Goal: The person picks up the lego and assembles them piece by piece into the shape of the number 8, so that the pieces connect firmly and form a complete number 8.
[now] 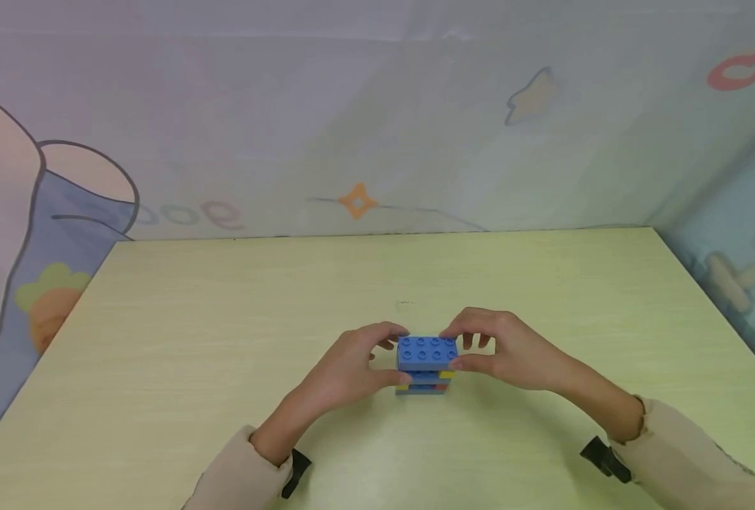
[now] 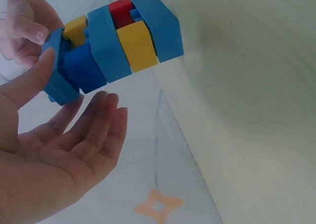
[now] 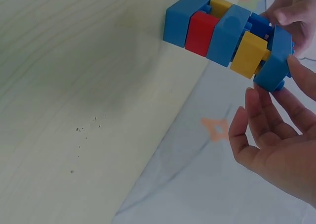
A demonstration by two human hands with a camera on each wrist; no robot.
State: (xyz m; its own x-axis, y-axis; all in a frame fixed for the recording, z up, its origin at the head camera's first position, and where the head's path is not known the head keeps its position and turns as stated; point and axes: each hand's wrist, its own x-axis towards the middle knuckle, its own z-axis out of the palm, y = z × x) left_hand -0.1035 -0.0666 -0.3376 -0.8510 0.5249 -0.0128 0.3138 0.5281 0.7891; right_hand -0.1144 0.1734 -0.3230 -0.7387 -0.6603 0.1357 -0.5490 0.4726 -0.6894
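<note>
A small tower of toy building bricks stands upright on the table. Its top is a long blue brick (image 1: 427,352) with studs. Below it, a dark blue brick (image 2: 85,68) and a yellow brick (image 3: 248,55) sit side by side on a middle blue brick (image 3: 228,35). Lower down, a red brick (image 3: 201,33) and another yellow brick (image 2: 137,46) rest on the bottom blue brick (image 2: 160,28). My left hand (image 1: 348,368) pinches the top brick's left end between thumb and fingers. At the right end, my right hand (image 1: 511,350) pinches it too. Studs show in a narrow gap under the top brick.
The pale wooden table (image 1: 243,304) spreads around the tower. A printed cloth backdrop (image 1: 352,106) rises behind its far edge. Dark straps (image 1: 607,459) hang at both sleeves, and a few dark specks lie on the wood.
</note>
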